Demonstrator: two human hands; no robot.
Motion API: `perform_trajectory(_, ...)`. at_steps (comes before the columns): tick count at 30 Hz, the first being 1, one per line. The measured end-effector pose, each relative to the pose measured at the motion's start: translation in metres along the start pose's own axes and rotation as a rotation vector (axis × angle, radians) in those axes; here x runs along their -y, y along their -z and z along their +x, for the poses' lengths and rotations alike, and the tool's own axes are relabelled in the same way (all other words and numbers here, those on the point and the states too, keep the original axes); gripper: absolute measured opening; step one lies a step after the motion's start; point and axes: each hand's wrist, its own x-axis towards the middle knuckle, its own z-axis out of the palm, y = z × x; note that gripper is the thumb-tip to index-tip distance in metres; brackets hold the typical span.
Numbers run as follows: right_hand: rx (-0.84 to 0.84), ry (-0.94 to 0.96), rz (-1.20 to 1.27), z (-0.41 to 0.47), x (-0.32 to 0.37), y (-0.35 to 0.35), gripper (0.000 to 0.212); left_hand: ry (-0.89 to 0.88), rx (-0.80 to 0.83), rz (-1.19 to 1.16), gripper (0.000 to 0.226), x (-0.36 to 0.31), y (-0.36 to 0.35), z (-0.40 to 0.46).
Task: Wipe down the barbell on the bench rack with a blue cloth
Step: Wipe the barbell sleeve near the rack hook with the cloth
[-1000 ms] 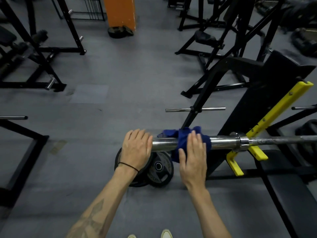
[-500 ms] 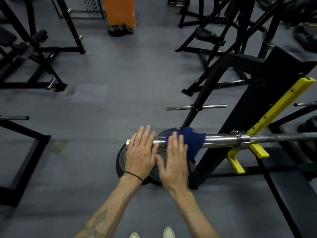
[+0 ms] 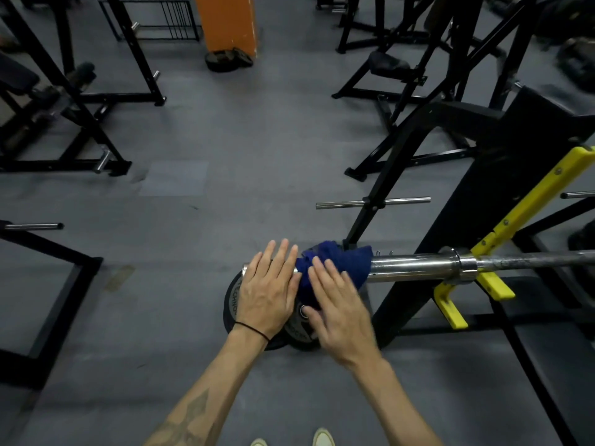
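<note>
A chrome barbell lies across the yellow hooks of the black bench rack, its sleeve pointing left. A blue cloth is draped over the sleeve near its end. My left hand rests flat on the very end of the sleeve, fingers straight. My right hand presses the cloth onto the sleeve with straight fingers, right beside the left hand.
Two black weight plates lie on the grey floor under the sleeve end. A black bench pad is at the lower right. Black racks stand at the left and at the back; an orange pillar rises at the top.
My right hand has slid the cloth left along the sleeve, from near the collar to beside my left hand. The left hand has stayed on the sleeve end.
</note>
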Motion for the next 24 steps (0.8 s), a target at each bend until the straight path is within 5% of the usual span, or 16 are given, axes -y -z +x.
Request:
perform_trajectory(5,-0.184,-0.411,0.014,0.009,-0.015,0.011,0.067,0.02,0.001,-0.027,0.051,0.0,0.002,0.007)
perform_trajectory(10,-0.086,-0.088,-0.015,0.017,0.019,0.0,0.067,0.032,0.008,-0.007,0.054,0.002,-0.001,0.015)
perform_trajectory(15,-0.054,-0.264,-0.089,0.044,0.004,0.012,0.065,0.061,0.041,-0.011,0.059,0.001,-0.001,0.023)
perform_trajectory(19,0.004,-0.064,-0.19,0.025,-0.011,0.006,0.066,0.052,0.134,0.008,0.066,0.006,0.001,0.031)
perform_trajectory(24,-0.131,-0.362,-0.164,0.014,-0.007,0.007,0.068,0.12,0.261,-0.043,0.07,0.008,0.002,0.047)
